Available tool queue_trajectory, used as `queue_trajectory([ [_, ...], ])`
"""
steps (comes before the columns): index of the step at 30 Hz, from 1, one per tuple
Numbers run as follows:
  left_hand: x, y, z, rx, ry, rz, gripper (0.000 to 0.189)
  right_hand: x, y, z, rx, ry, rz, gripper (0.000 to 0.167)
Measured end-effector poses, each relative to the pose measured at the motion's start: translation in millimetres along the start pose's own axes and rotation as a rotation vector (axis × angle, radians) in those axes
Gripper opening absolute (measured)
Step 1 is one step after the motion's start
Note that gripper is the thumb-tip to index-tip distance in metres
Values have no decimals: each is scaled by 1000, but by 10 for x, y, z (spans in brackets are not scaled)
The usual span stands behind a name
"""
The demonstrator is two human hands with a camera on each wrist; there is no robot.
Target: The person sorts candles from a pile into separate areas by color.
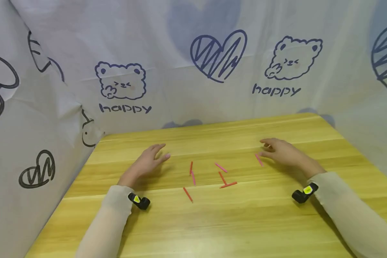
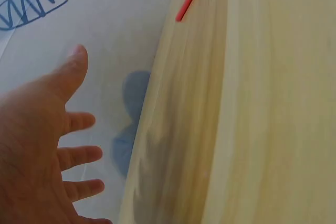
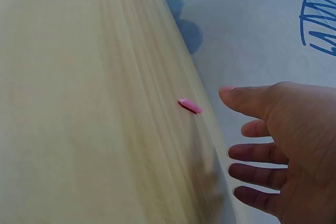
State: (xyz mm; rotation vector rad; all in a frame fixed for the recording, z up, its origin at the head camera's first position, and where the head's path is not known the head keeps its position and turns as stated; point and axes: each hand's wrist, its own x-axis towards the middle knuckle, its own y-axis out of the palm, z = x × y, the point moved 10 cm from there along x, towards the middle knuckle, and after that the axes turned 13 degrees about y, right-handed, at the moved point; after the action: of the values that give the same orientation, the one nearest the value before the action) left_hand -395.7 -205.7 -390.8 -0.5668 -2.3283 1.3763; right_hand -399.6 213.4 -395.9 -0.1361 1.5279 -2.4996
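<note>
Head view: left hand [image 1: 147, 162] and right hand [image 1: 282, 152] loosely spread, both holding nothing; pink stick [image 1: 259, 160] near right hand looks light, stiff, snappable; best pinched mid-length.

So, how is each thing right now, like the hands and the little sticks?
Left hand, open, holding nothing
Right hand, open, holding nothing
Pink stick by the right hand, lying loose
Middle pink stick, lying loose
Left pink stick, lying down
Red stick just behind it, lying; can't tell if they touch
Red stick nearest the viewer, lying alone
T-like red sticks, lying, seemingly touching
Wall cloth, creased
Wrist cameras, strapped on
</note>
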Motion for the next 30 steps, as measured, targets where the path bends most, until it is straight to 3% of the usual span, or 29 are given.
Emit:
queue_trajectory([
  [7,25,43,-85,-12,-8,10,78,44,50,124,6,-39,-11,52],
  [18,204,156,-250,-20,16,69,70,-25,57,109,0,-26,-15,30],
  [22,256,172,-265,-18,-2,71,64,-13,72,91,-2,-16,-3,28],
  [30,383,230,-365,-36,26,107,60,59,94,105,4,14,51,31],
])
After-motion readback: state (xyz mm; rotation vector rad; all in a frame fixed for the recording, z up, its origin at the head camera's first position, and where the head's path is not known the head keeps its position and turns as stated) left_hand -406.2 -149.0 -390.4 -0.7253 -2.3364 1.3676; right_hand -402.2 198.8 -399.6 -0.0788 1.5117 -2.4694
